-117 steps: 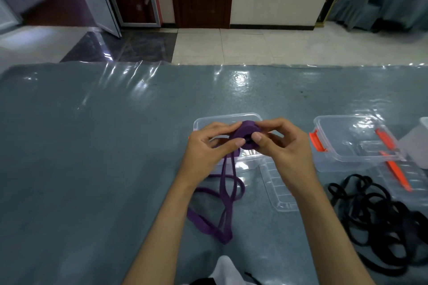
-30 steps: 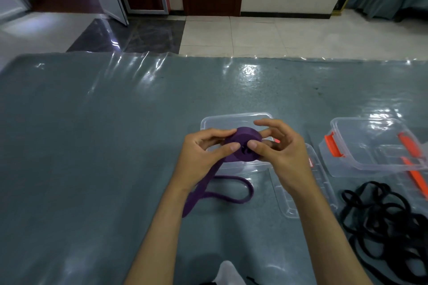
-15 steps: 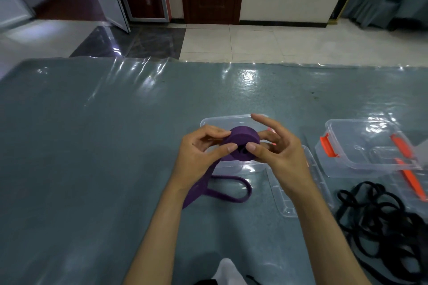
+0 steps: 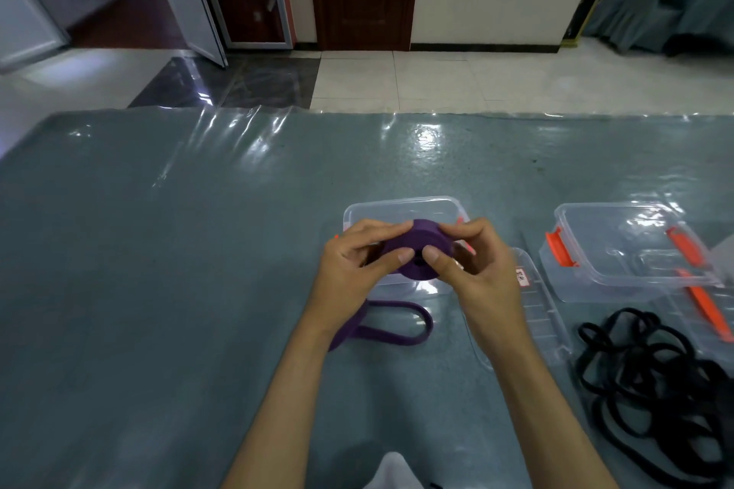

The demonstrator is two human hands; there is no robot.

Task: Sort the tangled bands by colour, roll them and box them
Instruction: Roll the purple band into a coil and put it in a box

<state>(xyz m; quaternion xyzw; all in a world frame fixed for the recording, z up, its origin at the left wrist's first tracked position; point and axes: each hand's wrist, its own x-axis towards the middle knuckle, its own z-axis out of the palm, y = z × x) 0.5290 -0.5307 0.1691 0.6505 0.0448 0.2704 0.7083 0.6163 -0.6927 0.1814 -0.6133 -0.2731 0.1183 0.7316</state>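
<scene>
a: what are the hands doing?

b: both are pinching the purple band roll (image 4: 417,252) above the near edge of a clear box (image 4: 401,210). the left hand (image 4: 357,270) is gripping it with thumb in front and fingers over the top; the right hand (image 4: 476,266) is doing the same from the right.

a: is the whole band rolled?

b: no, a loose purple tail (image 4: 397,323) is lying in a loop on the grey-blue table (image 4: 159,270), just near of the box.

a: and to the right?

b: a clear lid (image 4: 544,321) is lying beside the right wrist, a second box with orange clips (image 4: 619,254) is sitting farther right, and tangled black bands (image 4: 651,389) are lying near of it.
</scene>
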